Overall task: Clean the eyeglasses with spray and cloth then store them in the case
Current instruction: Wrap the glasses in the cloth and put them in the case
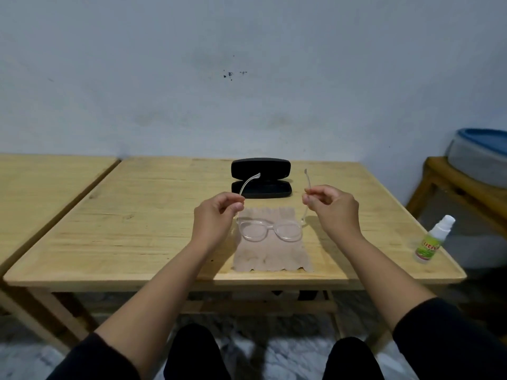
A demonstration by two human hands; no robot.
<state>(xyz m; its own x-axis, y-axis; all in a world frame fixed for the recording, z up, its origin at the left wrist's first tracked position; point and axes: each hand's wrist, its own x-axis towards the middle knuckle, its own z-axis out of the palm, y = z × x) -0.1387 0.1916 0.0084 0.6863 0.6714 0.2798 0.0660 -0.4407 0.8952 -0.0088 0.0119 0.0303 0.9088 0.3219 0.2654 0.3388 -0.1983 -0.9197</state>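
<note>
Eyeglasses (270, 229): one clear-framed pair, temples unfolded and pointing away from the person, lenses toward the near edge, held over the cloth at the table's middle.
Left hand (216, 215): fingers curled, pinching the left temple; forearm reached in from the near edge.
Right hand (333, 208): thumb and forefinger pinched the right temple, the other fingers bent.
Cloth (271, 248): one, beige, flat near the near edge.
Case (261, 178): one, black, open, near the far edge.
Spray bottle (433, 239): one, upright at the near right corner.
Table (137, 215): light wood; a second stood at the left.
</note>
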